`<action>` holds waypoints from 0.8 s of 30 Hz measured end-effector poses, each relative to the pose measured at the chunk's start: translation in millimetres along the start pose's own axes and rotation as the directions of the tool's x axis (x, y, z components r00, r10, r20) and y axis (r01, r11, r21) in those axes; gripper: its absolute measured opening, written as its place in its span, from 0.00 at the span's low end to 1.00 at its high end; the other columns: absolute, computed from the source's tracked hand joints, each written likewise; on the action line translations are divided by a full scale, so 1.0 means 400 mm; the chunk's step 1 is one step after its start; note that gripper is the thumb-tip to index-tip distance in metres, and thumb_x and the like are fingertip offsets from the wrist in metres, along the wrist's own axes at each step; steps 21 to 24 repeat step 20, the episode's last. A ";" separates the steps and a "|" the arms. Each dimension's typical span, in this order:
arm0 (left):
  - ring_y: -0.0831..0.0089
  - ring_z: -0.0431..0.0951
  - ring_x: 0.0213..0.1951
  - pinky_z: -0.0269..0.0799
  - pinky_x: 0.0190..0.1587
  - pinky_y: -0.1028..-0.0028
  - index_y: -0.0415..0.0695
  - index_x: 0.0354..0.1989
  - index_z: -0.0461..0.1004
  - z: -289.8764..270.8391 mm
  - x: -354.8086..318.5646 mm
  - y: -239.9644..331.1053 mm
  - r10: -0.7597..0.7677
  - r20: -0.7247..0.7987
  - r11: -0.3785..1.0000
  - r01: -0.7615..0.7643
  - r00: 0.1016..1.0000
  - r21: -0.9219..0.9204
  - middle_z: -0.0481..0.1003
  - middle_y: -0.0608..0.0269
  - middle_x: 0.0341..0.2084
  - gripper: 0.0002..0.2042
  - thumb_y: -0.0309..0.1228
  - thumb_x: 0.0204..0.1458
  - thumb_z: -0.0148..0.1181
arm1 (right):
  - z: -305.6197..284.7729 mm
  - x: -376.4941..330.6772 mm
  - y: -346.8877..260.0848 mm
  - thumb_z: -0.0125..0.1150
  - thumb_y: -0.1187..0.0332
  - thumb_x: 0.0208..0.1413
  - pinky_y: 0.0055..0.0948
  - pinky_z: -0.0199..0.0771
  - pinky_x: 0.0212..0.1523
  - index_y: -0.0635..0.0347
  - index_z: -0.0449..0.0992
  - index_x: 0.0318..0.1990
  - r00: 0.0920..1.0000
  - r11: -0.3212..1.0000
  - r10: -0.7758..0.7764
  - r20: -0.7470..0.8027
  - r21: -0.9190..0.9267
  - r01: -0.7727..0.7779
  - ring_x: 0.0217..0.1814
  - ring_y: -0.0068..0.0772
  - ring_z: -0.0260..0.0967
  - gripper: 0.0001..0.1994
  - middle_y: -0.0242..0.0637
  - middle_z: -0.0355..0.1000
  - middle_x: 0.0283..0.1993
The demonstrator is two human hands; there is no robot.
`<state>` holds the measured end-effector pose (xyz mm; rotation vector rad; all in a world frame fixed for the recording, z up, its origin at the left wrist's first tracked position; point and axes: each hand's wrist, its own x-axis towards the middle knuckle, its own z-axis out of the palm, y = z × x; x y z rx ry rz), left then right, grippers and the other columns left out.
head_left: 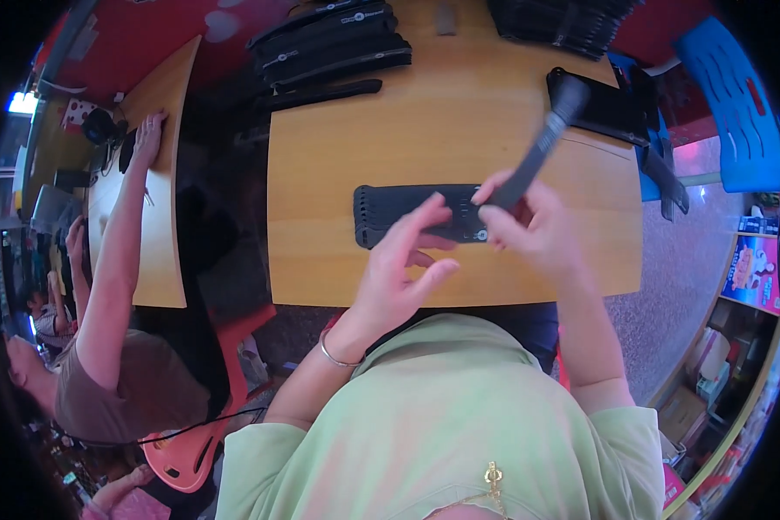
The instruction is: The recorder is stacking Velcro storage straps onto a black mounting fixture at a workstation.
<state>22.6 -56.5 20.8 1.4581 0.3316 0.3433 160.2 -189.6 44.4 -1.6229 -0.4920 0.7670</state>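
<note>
Fingers of the right hand are pinching a black strap that is angling up off the wooden table; the left hand is hovering, fingers spread loosely, over a flat black pad. With such a light pinch, the strap may be slipping free.

2 wooden tables, 2 black pouch stacks, 1 blue chair.

i see my left grip raised with fingers spread loose, my right grip pinched closed, forearms converging.
</note>
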 end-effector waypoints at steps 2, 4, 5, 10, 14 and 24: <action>0.73 0.78 0.36 0.74 0.34 0.79 0.36 0.46 0.72 -0.027 -0.001 -0.020 0.016 0.198 0.980 -0.054 0.980 0.189 0.74 0.59 0.34 0.14 0.20 0.50 0.59 | 0.026 -0.044 0.003 0.55 0.78 0.52 0.18 0.69 0.26 0.61 0.73 0.38 0.998 0.986 -0.008 0.058 0.166 -0.002 0.28 0.16 0.67 0.06 0.28 0.68 0.31; 0.75 0.78 0.32 0.74 0.32 0.81 0.35 0.42 0.74 -0.029 -0.011 -0.025 -0.020 0.168 0.991 -0.003 0.986 0.133 0.74 0.60 0.31 0.10 0.18 0.50 0.57 | 0.041 -0.062 0.029 0.53 0.82 0.51 0.15 0.70 0.26 0.63 0.72 0.36 0.993 0.955 -0.105 0.060 0.283 0.084 0.26 0.18 0.68 0.07 0.32 0.65 0.32; 0.76 0.78 0.30 0.74 0.31 0.81 0.35 0.40 0.74 -0.040 -0.018 -0.029 -0.040 0.151 0.990 0.019 0.988 0.139 0.74 0.60 0.30 0.09 0.18 0.50 0.57 | 0.041 -0.069 0.038 0.52 0.83 0.51 0.16 0.68 0.24 0.64 0.71 0.36 0.982 0.957 -0.187 0.034 0.233 0.174 0.26 0.19 0.67 0.07 0.33 0.64 0.34; 0.79 0.77 0.27 0.73 0.29 0.83 0.36 0.36 0.76 -0.124 -0.059 -0.073 -0.173 -0.017 0.972 0.174 0.985 0.159 0.75 0.63 0.27 0.06 0.18 0.50 0.59 | -0.023 -0.114 0.112 0.56 0.82 0.50 0.14 0.66 0.24 0.63 0.73 0.34 0.978 0.945 -0.132 -0.164 0.278 0.174 0.26 0.14 0.66 0.05 0.30 0.67 0.33; 0.81 0.77 0.26 0.71 0.28 0.84 0.36 0.35 0.76 -0.169 -0.078 -0.081 -0.303 -0.145 0.948 0.314 0.942 0.057 0.77 0.65 0.25 0.05 0.20 0.50 0.60 | -0.045 -0.139 0.170 0.59 0.79 0.52 0.14 0.68 0.26 0.63 0.74 0.36 0.977 0.985 0.015 -0.214 0.172 0.023 0.26 0.13 0.66 0.04 0.28 0.69 0.30; 0.79 0.77 0.28 0.73 0.33 0.82 0.36 0.38 0.75 -0.200 -0.079 -0.107 -0.260 -0.152 0.960 0.273 0.953 0.069 0.77 0.63 0.27 0.06 0.20 0.52 0.57 | -0.030 -0.139 0.206 0.51 0.77 0.58 0.16 0.74 0.33 0.58 0.76 0.47 0.980 0.999 -0.023 -0.196 -0.032 0.017 0.31 0.20 0.71 0.12 0.36 0.68 0.42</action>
